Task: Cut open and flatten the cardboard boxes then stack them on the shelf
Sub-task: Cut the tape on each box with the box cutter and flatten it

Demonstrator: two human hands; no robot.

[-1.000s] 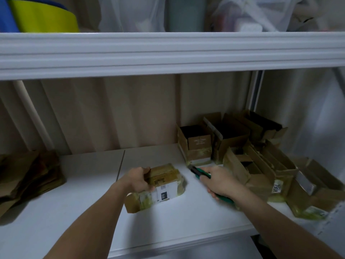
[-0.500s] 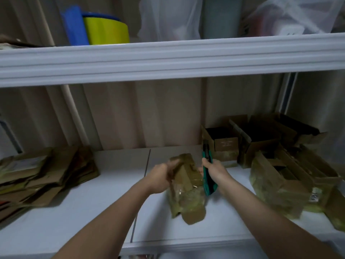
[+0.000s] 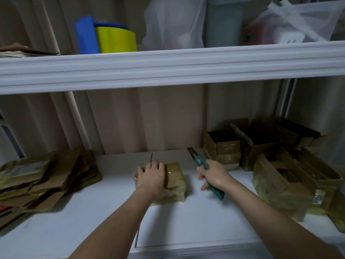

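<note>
A small taped cardboard box (image 3: 176,179) lies on the white shelf (image 3: 196,221) in the middle. My left hand (image 3: 152,177) lies flat on top of it, fingers spread, pressing it down. To its right, my right hand (image 3: 212,175) grips a teal utility knife (image 3: 200,161), held above the shelf with its blade end pointing up and to the back left. A stack of flattened cardboard (image 3: 41,181) rests at the left end of the shelf.
Several open cardboard boxes (image 3: 280,157) crowd the right end of the shelf. The upper shelf edge (image 3: 171,66) runs across above, carrying a yellow and blue container (image 3: 110,39) and plastic bags (image 3: 173,23). A beige corrugated wall stands behind.
The box went from upright between both hands to lying on the shelf under my left palm. My right hand moved away to the right with the knife. The camera turned left and up.
</note>
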